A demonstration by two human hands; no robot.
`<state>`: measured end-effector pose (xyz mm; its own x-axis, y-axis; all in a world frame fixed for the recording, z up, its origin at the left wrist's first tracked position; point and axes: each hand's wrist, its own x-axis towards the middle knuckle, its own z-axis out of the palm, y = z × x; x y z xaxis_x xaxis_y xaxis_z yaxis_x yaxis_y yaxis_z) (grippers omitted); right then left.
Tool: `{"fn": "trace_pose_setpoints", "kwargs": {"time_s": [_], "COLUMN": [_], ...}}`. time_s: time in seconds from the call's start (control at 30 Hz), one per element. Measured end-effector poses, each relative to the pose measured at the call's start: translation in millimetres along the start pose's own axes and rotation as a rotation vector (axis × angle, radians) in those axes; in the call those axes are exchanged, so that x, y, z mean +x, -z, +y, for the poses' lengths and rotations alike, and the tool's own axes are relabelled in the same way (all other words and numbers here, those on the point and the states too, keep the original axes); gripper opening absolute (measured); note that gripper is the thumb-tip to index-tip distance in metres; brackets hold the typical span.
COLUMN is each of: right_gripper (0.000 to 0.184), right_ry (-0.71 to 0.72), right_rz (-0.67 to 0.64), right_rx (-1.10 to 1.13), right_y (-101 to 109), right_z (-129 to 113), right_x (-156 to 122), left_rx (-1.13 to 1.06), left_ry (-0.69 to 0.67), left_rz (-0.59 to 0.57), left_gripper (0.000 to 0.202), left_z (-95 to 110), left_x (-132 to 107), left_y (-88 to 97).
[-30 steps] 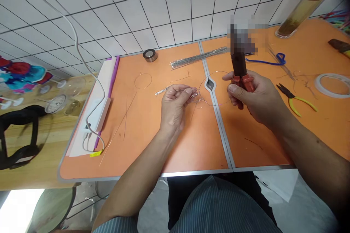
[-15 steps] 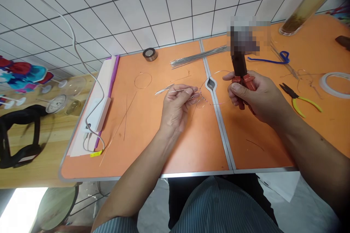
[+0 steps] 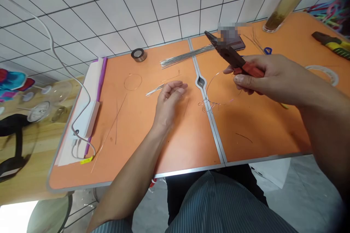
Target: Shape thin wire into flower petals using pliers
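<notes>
My right hand is wrapped round red-handled pliers, their dark jaws pointing up and to the left. A thin wire hoop with a tangled, twisted end hangs at this hand's fingers; how it is held there is hidden. To the left, my left hand is just above the orange table with its fingers loosely curved and apart, and I see nothing in them. Beside its fingertips lies a small bundle of short silver wires.
Long silver wires, a tape roll and a wire ring lie on the table. A white power strip is on the left. At the right are a glass cylinder, yellow-black pliers and a white ring.
My left hand has let go of the wire hoop, which is now farther right by my right hand. The pliers have tipped from upright to the left. The view has shifted.
</notes>
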<state>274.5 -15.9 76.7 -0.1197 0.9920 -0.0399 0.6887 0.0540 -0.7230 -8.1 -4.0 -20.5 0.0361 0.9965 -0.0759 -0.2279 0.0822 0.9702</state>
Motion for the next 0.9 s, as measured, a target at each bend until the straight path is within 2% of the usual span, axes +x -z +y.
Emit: {"fn": "trace_pose_setpoints", "kwargs": {"time_s": [0.07, 0.17, 0.3, 0.47, 0.57, 0.77, 0.9], "right_gripper": [0.022, 0.02, 0.018, 0.013, 0.01, 0.014, 0.008], "right_ry": [0.003, 0.027, 0.009, -0.004, 0.028, 0.068, 0.072], "right_rz": [-0.012, 0.003, 0.009, 0.009, 0.001, -0.037, -0.066], "right_rx": [-0.105, -0.224, -0.343, -0.397, -0.347, -0.295, -0.328], "right_y": [8.1, 17.1, 25.2, 26.6, 24.3, 20.9, 21.6], "right_z": [-9.0, -21.2, -34.8, -54.8, -62.9, -62.8, -60.0], "right_x": [1.5, 5.1, 10.5, 14.7, 16.7, 24.6, 28.5], "left_rx": [0.04, 0.033, 0.023, -0.011, -0.023, -0.042, -0.048], "left_ry": [-0.083, -0.091, -0.037, -0.05, -0.027, 0.0, -0.029], "left_rz": [-0.14, -0.338, -0.44, -0.43, -0.415, -0.398, -0.378], "left_gripper": [0.029, 0.033, 0.033, 0.026, 0.024, 0.019, 0.011], "left_z": [1.5, 4.1, 7.2, 13.7, 19.1, 22.3, 18.4], "left_x": [-4.4, -11.3, -16.3, -19.8, -23.0, -25.8, -24.1], "left_y": [-3.9, -8.4, -9.3, -9.8, -11.8, -14.1, -13.6]}}
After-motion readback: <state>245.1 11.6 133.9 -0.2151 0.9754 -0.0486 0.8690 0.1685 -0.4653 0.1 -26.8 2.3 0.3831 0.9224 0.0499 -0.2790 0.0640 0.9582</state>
